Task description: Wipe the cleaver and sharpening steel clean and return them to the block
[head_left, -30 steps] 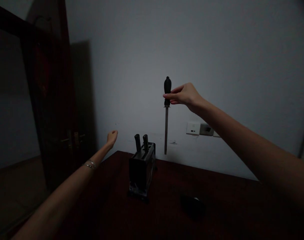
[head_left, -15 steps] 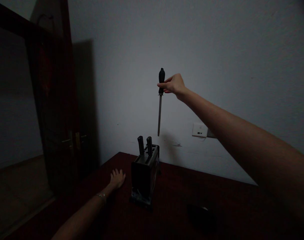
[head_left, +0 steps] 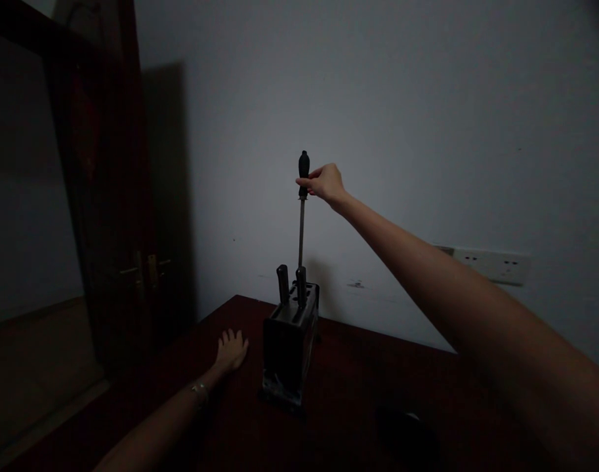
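Right hand fingers grip sharpening steel upright, tip at knife block slots. Left hand lies open on desk. Advisable: keep rod vertical.

Sharpening steel: matt metal rod, black plastic handle (dim light); table dark wood.

The counter is dark reddish-brown wood, and its far edge runs along the pale wall. A dark knife block stands upright on it near the back, with two handles rising from the slots in its top. The left hand lies palm down on the wood just left of the block, fingers spread, not touching it. Nearer the front, to the right, sits a low dark object, too dim to identify.
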{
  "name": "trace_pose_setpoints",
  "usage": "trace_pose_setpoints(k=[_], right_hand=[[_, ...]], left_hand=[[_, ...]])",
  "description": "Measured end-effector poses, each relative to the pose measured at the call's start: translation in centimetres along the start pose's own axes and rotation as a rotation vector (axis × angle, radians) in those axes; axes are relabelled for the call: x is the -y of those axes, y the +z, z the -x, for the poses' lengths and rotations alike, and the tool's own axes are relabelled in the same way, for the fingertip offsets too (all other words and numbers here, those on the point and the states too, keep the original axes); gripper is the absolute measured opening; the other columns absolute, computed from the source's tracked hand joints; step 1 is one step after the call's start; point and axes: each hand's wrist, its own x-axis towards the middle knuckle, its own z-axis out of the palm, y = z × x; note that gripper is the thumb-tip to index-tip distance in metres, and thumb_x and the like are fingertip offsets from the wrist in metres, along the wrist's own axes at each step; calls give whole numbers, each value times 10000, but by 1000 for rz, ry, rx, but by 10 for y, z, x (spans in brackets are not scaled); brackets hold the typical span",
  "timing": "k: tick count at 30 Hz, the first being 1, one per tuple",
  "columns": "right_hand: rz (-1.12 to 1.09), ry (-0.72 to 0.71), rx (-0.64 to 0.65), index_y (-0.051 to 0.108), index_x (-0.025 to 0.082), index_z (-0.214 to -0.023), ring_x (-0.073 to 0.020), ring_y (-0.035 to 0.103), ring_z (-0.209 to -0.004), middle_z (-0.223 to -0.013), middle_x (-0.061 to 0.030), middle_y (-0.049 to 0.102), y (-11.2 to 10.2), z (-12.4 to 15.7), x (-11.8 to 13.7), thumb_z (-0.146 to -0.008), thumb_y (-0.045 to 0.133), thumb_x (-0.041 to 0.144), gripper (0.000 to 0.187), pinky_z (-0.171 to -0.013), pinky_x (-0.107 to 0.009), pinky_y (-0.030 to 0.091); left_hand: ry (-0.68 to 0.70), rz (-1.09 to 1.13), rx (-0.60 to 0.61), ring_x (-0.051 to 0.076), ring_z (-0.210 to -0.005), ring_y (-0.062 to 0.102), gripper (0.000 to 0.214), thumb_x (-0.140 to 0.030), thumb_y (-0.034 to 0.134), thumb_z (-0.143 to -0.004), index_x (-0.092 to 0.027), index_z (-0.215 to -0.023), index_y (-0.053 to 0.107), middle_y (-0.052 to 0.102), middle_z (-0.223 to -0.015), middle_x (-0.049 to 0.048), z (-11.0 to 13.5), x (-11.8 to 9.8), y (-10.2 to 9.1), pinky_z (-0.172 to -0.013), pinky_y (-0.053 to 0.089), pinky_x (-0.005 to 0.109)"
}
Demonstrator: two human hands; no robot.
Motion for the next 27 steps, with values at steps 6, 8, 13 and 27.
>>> trace_pose_setpoints(k=[6,8,13,27], right_hand=[[50,26,70,652,72,-688,-208,615,-668,-662,-117,638,15,21,-7,-617,725,295,245,-575,-308,487],[56,29,86,664,69,-698,-201,619,-649,-664,-115,646,18,26,-10,-618,722,296,247,-564,-301,477],[71,25,116,678,66,-706,-195,623,-622,-658,-118,657,22,34,-18,-622,719,304,256,-550,-292,467],[83,31,136,692,73,-729,-184,619,-613,-652,-113,664,25,42,-23,-635,715,317,262,-545,-276,466]], left_hand=[[6,-1,-21,356,-1252,316,544,-388,222,-875,-68,-1271,416,363,-1343,241,4,-1,-4,-965,233,467],[7,1,-24,354,-1249,322,541,-387,225,-878,-69,-1270,417,369,-1338,241,5,-1,-5,-964,237,462],[6,5,-21,355,-1244,328,529,-386,236,-877,-74,-1258,430,376,-1335,235,6,-1,-7,-960,243,460],[1,23,-17,357,-1247,323,534,-389,231,-871,-75,-1248,439,381,-1336,226,4,0,-7,-963,247,458]])
